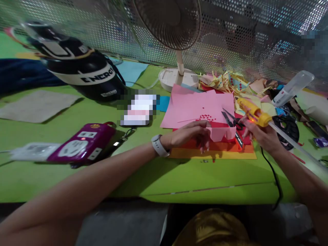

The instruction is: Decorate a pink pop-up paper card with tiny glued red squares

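Note:
My left hand, with a white watch on the wrist, pinches a folded piece of pink paper at its left end. In my right hand is a yellow glue gun with a small orange light, a long glue stick reaching back from it. Beneath my hands lie red, orange and yellow sheets. Black scissors and a cutter knife rest there, close to the pink piece. Behind them, tiny red paper bits are scattered on larger pink sheets.
A phone and a purple power strip lie to the left, before a large black jug. A fan stands at the back. Paper scraps, a clear bottle and a black tape roll are at right.

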Available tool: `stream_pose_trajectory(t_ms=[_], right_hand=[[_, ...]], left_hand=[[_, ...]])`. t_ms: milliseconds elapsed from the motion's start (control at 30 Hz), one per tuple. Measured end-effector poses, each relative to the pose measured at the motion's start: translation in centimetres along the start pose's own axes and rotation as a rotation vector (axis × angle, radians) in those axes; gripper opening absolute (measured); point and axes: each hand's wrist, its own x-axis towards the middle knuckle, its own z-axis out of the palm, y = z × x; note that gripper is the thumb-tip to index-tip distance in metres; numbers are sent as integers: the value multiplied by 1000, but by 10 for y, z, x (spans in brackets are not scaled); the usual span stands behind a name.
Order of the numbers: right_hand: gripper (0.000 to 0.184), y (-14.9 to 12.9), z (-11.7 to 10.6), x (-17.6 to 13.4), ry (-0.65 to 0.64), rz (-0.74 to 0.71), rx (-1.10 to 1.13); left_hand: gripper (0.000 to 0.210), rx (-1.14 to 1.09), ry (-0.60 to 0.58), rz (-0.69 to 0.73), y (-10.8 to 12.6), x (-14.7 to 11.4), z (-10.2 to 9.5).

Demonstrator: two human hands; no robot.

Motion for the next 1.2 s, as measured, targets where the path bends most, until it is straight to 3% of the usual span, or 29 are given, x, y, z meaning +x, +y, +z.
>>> stream_pose_trajectory(t_ms=[167, 267, 533, 900, 1200], right_hand=[[23, 0, 3, -30, -270, 104, 116], [20, 5, 8, -40, -345, 142, 120], [29, 11, 15, -45, -369, 204, 126], [20, 22, 20, -51, -398, 224, 97], [31, 17, 22, -52, -387, 188, 101]], left_hand=[[5, -96, 42, 26, -16, 7, -4], [7, -156, 50, 44, -22, 9, -4], [4, -231, 71, 47, -23, 9, -1], [7, -244, 79, 68, -23, 9, 3], [6, -224, 74, 73, -25, 8, 2]])
